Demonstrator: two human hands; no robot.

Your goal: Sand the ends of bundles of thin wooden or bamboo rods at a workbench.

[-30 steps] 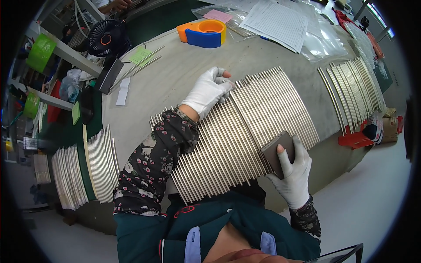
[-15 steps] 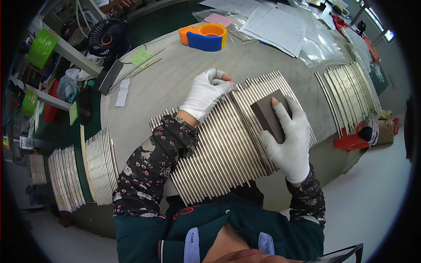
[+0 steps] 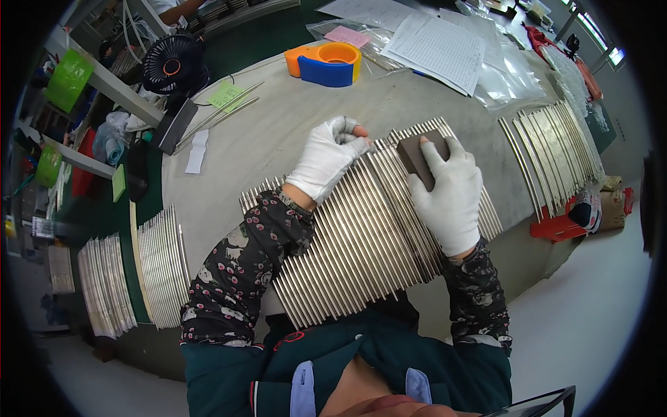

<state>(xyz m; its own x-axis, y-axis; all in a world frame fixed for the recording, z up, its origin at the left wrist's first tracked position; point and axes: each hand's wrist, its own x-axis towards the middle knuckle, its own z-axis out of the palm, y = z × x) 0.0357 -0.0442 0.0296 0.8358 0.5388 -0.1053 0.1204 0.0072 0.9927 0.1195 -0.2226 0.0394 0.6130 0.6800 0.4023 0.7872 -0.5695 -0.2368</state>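
A broad row of shiny metal rods [image 3: 347, 243] lies side by side on the grey worktable in front of me, with a narrow gap splitting off the right-hand group. My right hand [image 3: 450, 191], in a white glove with bare fingertips, grips a dark grey-brown sanding block [image 3: 415, 158]. The block rests flat on the right-hand rods, near their far ends. At the far ends by the gap is my left hand [image 3: 328, 158], gloved the same way. Its thumb and fingers are pinched together; whether a rod tip sits between them is hidden.
More rods [image 3: 556, 153] lie at the right, and further bundles [image 3: 163, 267] at the left. An orange and blue tape dispenser [image 3: 325, 64] stands at the back, beside papers [image 3: 438, 52] and plastic bags. A black fan [image 3: 172, 64] is at the far left. Another person's arm [image 3: 182, 10] shows behind it.
My right hand has slid the sanding block away from me along the rods, toward their far ends. My left hand stays almost in place.
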